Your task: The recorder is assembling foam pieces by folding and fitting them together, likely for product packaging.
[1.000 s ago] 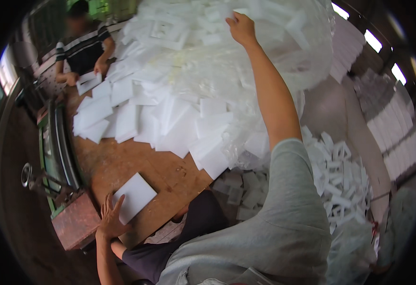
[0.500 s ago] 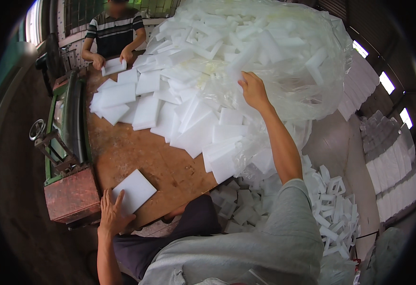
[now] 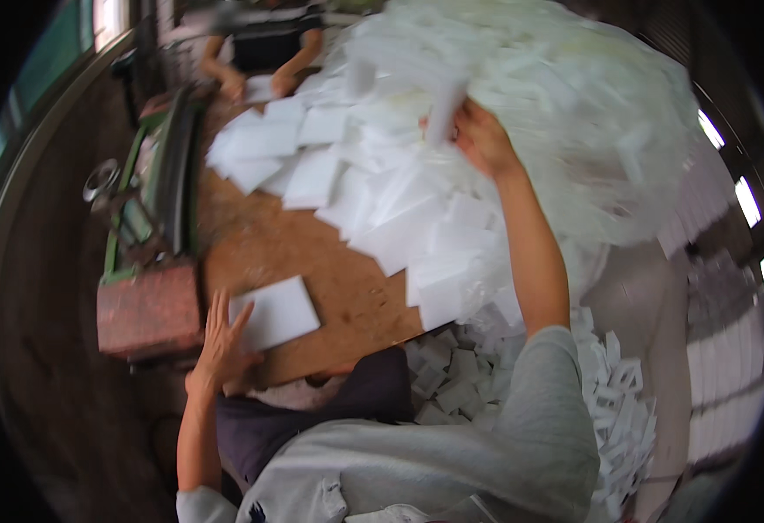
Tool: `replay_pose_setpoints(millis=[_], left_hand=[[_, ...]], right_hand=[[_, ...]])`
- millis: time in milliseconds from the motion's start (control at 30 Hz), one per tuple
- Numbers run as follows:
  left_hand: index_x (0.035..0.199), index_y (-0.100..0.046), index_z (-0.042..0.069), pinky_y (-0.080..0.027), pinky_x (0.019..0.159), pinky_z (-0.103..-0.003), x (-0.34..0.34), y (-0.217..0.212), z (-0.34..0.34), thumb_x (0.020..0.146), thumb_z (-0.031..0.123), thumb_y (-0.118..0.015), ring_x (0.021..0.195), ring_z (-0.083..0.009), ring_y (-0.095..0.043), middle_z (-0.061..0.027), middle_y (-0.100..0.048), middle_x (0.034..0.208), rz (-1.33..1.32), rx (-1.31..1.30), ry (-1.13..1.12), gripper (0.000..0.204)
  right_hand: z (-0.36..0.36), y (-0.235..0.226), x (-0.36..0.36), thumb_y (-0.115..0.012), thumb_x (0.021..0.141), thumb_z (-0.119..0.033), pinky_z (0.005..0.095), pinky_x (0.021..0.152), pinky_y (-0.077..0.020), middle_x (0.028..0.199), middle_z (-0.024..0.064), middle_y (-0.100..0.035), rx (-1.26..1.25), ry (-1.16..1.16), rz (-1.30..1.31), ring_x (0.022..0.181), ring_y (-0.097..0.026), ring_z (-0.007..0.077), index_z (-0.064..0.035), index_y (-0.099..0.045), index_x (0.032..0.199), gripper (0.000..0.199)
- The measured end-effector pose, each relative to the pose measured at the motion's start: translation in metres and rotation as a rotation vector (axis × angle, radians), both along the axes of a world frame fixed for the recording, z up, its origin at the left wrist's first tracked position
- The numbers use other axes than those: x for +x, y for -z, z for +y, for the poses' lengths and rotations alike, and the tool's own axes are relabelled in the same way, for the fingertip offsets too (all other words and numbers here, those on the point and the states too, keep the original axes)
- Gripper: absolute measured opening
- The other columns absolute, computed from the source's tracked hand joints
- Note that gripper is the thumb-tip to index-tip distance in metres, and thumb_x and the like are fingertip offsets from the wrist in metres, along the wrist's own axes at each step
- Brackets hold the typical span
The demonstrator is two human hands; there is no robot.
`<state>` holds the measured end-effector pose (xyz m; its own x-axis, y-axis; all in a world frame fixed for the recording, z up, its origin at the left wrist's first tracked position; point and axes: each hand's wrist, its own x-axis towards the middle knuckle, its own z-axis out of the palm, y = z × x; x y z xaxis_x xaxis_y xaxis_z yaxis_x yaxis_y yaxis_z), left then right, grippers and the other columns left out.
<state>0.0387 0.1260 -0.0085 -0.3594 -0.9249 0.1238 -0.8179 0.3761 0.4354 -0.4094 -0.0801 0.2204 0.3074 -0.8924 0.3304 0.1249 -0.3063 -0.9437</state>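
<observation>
White foam piece [image 3: 446, 109] pinched in your right hand [image 3: 484, 139]: draw it gently from the heap [image 3: 574, 131], while your flat, open left hand [image 3: 221, 336] steadies the sheet [image 3: 277, 312] on the tabletop [image 3: 347, 296].

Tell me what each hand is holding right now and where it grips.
The right hand grips a white foam strip from the pile, at its lower end. The left hand holds nothing; it rests flat on the edge of a white foam sheet.

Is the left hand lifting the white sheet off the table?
No, the left hand lies flat on the white sheet, which rests on the table.
</observation>
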Motion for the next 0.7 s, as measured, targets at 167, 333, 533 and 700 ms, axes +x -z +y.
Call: replay_pose_setpoints(millis=[167,333,533,700], left_hand=[[0.149,-0.037,0.005,-0.048,0.092,-0.046,-0.037,-0.074,-0.006,0.08,0.029,-0.079,0.112,-0.039,-0.056,-0.0221,-0.047,0.13,0.614,0.044,-0.213,0.085],[0.129,-0.051,-0.001,-0.048,0.081,-0.044,-0.024,-0.052,0.006,0.09,0.021,-0.068,0.091,-0.0382,-0.056,-0.0217,-0.05,0.108,0.516,-0.17,-0.485,0.048],[0.122,-0.061,0.0,-0.049,0.065,-0.029,0.108,-0.053,0.019,0.088,0.007,-0.07,0.076,-0.0121,-0.057,-0.0065,-0.064,0.09,0.688,-0.321,-0.85,0.036],[0.124,-0.064,0.0,-0.051,0.072,-0.031,0.263,-0.081,-0.005,0.087,0.021,-0.067,0.079,-0.0139,-0.064,-0.011,-0.069,0.088,0.326,-0.364,-1.046,0.042]], right_hand=[[0.091,0.141,0.086,-0.052,0.102,-0.029,0.0399,0.074,-0.0521,0.103,0.0096,-0.059,0.684,-0.52,-0.495,0.083,-0.059,0.0241,0.0022,-0.048,0.138,0.048],[0.144,0.208,0.161,-0.053,0.101,-0.026,0.0378,0.081,-0.0501,0.109,0.0098,-0.059,0.915,-0.697,-0.792,0.093,-0.059,0.0228,0.0026,-0.046,0.142,0.05],[0.151,0.196,0.194,-0.077,0.085,-0.026,0.0443,0.102,-0.0447,0.128,0.0184,-0.056,-0.55,-0.163,0.821,0.117,-0.056,0.0364,-0.0015,-0.058,0.133,0.057],[0.132,0.193,0.208,-0.081,0.079,-0.019,0.0435,0.097,-0.0485,0.126,0.0193,-0.056,-0.528,-0.209,0.78,0.115,-0.057,0.037,0.0,-0.066,0.119,0.046]])
